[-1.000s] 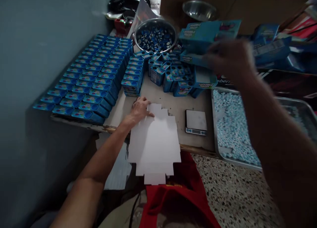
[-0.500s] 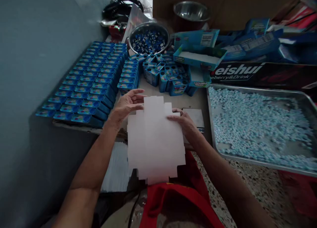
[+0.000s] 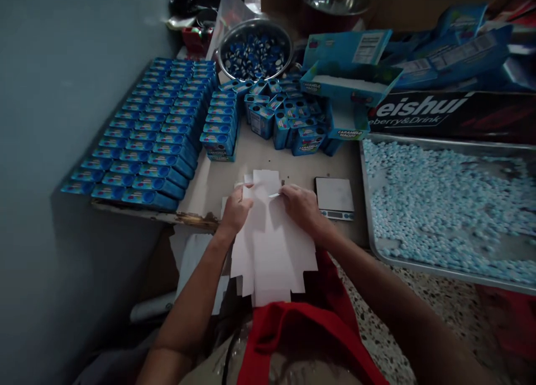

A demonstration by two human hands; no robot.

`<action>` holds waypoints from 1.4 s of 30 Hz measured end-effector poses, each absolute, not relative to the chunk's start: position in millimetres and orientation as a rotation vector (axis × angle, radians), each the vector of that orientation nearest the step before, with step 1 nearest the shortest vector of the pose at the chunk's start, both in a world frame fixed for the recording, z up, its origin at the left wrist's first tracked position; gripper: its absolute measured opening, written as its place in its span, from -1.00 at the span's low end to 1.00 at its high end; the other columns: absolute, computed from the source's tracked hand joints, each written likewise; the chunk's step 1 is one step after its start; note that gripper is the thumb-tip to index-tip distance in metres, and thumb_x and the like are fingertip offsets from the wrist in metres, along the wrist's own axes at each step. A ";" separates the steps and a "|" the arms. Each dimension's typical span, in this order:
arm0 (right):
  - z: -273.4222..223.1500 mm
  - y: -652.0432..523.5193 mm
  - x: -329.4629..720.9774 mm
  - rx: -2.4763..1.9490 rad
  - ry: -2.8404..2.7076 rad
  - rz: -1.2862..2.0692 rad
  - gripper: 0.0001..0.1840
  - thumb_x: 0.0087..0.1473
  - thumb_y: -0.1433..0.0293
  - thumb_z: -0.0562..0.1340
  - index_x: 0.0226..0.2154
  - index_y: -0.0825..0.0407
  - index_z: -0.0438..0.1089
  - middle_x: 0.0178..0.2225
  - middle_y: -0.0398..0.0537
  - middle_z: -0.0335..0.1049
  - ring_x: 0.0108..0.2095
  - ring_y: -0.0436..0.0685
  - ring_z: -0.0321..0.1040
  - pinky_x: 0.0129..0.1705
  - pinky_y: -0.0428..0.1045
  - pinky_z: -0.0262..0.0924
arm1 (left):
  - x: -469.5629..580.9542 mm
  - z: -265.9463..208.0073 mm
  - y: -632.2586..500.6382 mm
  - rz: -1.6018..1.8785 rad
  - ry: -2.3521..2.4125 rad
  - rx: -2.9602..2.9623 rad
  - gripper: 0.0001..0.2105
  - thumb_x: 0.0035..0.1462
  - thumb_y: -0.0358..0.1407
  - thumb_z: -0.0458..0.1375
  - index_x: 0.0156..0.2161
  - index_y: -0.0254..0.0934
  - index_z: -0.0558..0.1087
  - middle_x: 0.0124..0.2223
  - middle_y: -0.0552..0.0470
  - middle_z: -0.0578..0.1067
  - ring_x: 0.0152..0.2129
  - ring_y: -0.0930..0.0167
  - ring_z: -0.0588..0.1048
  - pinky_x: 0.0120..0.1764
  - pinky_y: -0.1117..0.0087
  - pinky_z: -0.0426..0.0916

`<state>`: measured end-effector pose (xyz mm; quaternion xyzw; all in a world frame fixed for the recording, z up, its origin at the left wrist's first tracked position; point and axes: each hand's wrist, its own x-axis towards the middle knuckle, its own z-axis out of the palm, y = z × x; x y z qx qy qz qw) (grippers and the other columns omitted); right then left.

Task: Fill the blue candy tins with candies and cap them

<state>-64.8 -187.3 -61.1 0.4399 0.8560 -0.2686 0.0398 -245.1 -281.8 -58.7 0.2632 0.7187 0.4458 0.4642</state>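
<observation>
A white die-cut cardboard blank [image 3: 274, 256] with notched edges lies over the table's front edge and hangs toward my lap, beside the red apron [image 3: 268, 340]. My left hand [image 3: 237, 211] is closed on its upper left side, thumb and fingers pinching the edge. My right hand [image 3: 302, 207] is closed at the upper right, a narrow white flap showing between its fingertips. Whether more than one blank lies in the stack is hard to tell. Just right of my right hand sits a small flat scale [image 3: 335, 195].
Rows of blue boxes [image 3: 142, 145] fill the left side. More blue boxes [image 3: 307, 139] stand at the back, before a metal bowl [image 3: 288, 50] of blue-and-white pieces. A metal tray [image 3: 366, 217] of light-blue candies lies right, before a black carton [image 3: 419, 110]. White sheets [image 3: 195, 262] lie below left.
Both hands have come down and closer together, with the blank lowered onto the table's edge. The right fingers now pinch a flap. The view has shifted slightly, showing more of the scale.
</observation>
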 end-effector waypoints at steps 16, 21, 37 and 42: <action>-44.2 -169.5 -89.9 1.558 2.480 -0.800 -0.55 0.26 0.43 0.19 0.18 0.18 0.25 -0.10 0.20 0.58 -0.12 0.31 0.52 -0.14 0.05 0.21 | -221.0 -68.2 -265.1 1.330 1.968 0.868 -0.78 0.40 -0.17 0.13 -0.25 -0.23 0.48 -0.23 -0.01 0.58 -0.19 0.36 0.55 -0.01 0.37 0.38; -36.0 -173.4 -80.4 1.542 2.559 -1.057 -0.34 0.13 0.42 0.18 0.28 0.19 0.21 -0.20 0.14 0.58 -0.15 0.36 0.51 -0.09 0.11 0.27 | -212.3 -68.3 -258.0 1.353 2.038 0.802 -0.92 0.36 -0.27 0.17 -0.17 -0.22 0.48 -0.22 0.01 0.59 -0.22 0.37 0.57 -0.05 0.38 0.40; -17.5 -132.5 -112.0 1.063 2.369 -0.703 -0.71 0.13 0.26 0.41 -0.11 -0.02 0.70 -0.18 0.04 0.65 -0.22 0.14 0.48 -0.33 -0.05 0.05 | -248.4 -73.1 -245.2 0.742 2.035 1.128 -0.80 -0.16 -0.49 0.38 -0.39 -0.18 0.56 -0.31 -0.08 0.61 -0.23 0.13 0.57 -0.01 0.09 0.45; -20.9 -133.3 -124.3 0.740 2.534 -0.621 -0.73 0.10 0.43 0.37 -0.14 0.09 0.70 -0.26 0.04 0.65 -0.16 0.15 0.51 -0.17 -0.05 0.14 | -236.7 -72.7 -240.6 0.736 2.132 1.163 -0.74 -0.13 -0.59 0.33 -0.35 -0.19 0.54 -0.35 -0.11 0.58 -0.22 0.07 0.59 -0.02 0.05 0.44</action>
